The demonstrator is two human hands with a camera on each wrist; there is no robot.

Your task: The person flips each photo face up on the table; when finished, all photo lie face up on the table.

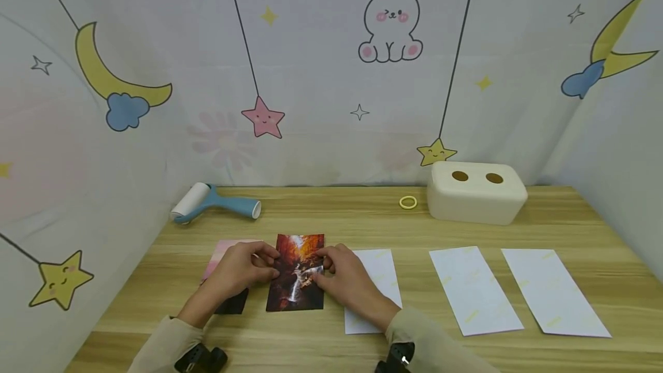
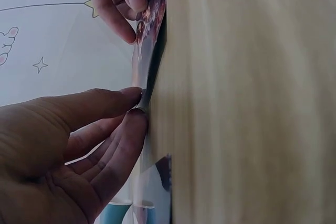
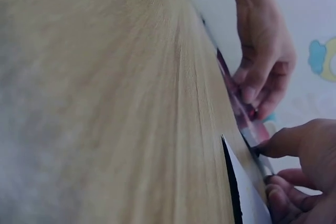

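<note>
A photo print (image 1: 297, 275) of a waterfall among fiery orange trees lies upright in front of me, at or just above the wooden table. My left hand (image 1: 235, 272) pinches its left edge between thumb and fingers, and in the left wrist view that edge looks slightly raised. On the opposite edge, the thumb and fingers of my right hand (image 1: 349, 278) pinch the print. Beneath my left hand lies another print (image 1: 220, 251), pink at the top and dark at the bottom, mostly covered. A white card (image 1: 380, 269) is partly hidden under my right hand and wrist.
Two more white cards (image 1: 473, 292) lie to the right, slightly slanted. Along the back of the table (image 1: 321, 212) are a blue-handled lint roller (image 1: 233, 206), a small yellow ring (image 1: 408, 202) and a cream box (image 1: 476, 200) with two round holes. A patterned curtain hangs behind.
</note>
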